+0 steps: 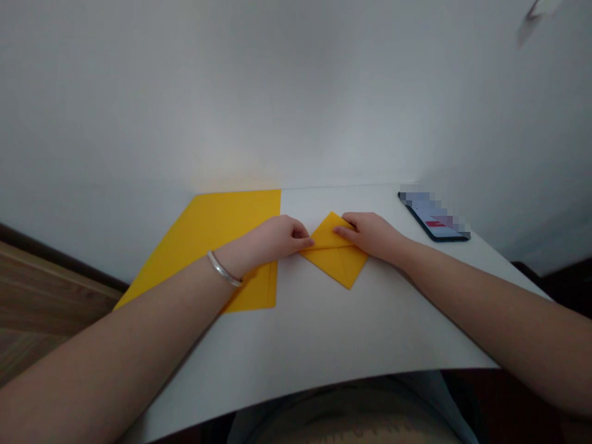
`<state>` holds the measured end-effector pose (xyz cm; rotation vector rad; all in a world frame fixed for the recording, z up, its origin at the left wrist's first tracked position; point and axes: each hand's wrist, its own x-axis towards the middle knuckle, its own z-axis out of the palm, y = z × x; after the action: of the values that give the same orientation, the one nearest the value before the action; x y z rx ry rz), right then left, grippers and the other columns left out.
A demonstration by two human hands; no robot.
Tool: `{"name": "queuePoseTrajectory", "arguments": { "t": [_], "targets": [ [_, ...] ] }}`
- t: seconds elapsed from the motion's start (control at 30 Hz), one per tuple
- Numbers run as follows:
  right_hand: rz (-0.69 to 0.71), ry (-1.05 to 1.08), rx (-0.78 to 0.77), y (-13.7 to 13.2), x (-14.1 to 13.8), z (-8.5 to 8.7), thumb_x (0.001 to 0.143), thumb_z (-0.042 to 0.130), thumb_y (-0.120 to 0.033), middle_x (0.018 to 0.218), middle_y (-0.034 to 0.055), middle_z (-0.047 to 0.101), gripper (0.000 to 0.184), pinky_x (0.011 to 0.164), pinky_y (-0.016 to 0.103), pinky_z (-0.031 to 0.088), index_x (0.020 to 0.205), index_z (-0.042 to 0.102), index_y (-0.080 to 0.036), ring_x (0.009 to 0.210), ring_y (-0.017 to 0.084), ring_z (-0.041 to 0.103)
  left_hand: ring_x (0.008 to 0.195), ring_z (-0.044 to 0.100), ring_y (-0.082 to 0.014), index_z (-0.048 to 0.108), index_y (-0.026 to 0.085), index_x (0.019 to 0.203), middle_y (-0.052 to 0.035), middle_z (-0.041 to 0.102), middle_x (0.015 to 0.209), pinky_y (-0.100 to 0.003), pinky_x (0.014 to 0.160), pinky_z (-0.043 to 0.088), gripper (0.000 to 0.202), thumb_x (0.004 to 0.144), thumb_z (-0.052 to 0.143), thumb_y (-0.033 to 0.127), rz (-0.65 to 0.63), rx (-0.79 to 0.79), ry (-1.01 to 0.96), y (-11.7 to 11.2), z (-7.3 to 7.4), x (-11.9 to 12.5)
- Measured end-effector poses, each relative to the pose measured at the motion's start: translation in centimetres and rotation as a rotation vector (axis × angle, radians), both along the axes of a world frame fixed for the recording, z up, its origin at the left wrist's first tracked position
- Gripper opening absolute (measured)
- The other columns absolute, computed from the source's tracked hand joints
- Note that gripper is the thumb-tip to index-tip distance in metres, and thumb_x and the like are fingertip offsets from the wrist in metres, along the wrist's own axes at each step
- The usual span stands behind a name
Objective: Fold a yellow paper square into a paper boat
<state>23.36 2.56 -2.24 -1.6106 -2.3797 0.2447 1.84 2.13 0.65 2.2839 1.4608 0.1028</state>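
Observation:
A small folded piece of yellow paper [345, 266] is held just above or on the white table, one corner pointing toward me and another away. A crease or folded edge runs across its middle. My left hand [282, 237] pinches its left corner between thumb and fingers. At the right corner, my right hand [367, 234] grips the paper, thumb on top and the other fingers partly hidden behind or under it. A silver bangle [224, 269] circles my left wrist.
A large yellow sheet [231, 216] lies on the left of the white table [351, 339], partly under my left forearm. A phone [435, 216] with its screen lit lies at the back right. Behind the table rises a pale wall [296, 92]; wooden furniture [46, 296] stands at left.

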Motion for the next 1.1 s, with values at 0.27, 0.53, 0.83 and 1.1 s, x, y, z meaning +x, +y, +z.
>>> {"name": "queuePoseTrajectory", "arguments": {
  "t": [0.27, 0.53, 0.83, 1.1],
  "targets": [
    [0.005, -0.109, 0.057, -0.01, -0.5, 0.2, 0.09, 0.045, -0.04, 0.084, 0.008, 0.067, 0.027, 0.061, 0.027, 0.031, 0.084, 0.06, -0.017, 0.073, 0.018, 0.056, 0.061, 0.053, -0.0148, 0.068, 0.017, 0.076, -0.0033, 0.066, 0.07, -0.026, 0.057, 0.033, 0.036, 0.082, 0.048, 0.045, -0.022, 0.079, 0.087, 0.2, -0.44, -0.1],
    [-0.02, -0.184, 0.09, -0.26, -0.61, 0.11, 0.091, 0.044, -0.042, 0.087, 0.0089, 0.069, 0.03, 0.061, 0.029, 0.031, 0.088, 0.061, -0.018, 0.076, 0.02, 0.06, 0.059, 0.052, -0.0156, 0.068, 0.02, 0.076, -0.0026, 0.065, 0.07, -0.027, 0.054, 0.032, 0.039, 0.081, 0.047, 0.052, -0.002, 0.087, 0.18, 0.3, -0.39, -0.36],
    [-0.022, -0.179, 0.09, -0.36, -0.38, -0.11, 0.091, 0.043, -0.042, 0.087, 0.0089, 0.069, 0.03, 0.061, 0.03, 0.032, 0.087, 0.061, -0.018, 0.076, 0.021, 0.06, 0.059, 0.049, -0.0134, 0.065, 0.019, 0.073, 0.0006, 0.06, 0.064, -0.026, 0.056, 0.032, 0.028, 0.078, 0.052, 0.044, -0.037, 0.006, 0.167, 0.58, -0.19, -0.6],
    [-0.007, -0.193, 0.079, -0.34, -0.35, -0.09, 0.091, 0.043, -0.041, 0.089, 0.0094, 0.069, 0.03, 0.063, 0.03, 0.034, 0.089, 0.062, -0.017, 0.079, 0.022, 0.061, 0.062, 0.05, -0.0138, 0.063, 0.019, 0.079, 0.0003, 0.06, 0.069, -0.025, 0.056, 0.033, 0.025, 0.075, 0.056, 0.043, -0.067, -0.027, 0.097, 0.79, -0.38, -0.79]
  ]
}}
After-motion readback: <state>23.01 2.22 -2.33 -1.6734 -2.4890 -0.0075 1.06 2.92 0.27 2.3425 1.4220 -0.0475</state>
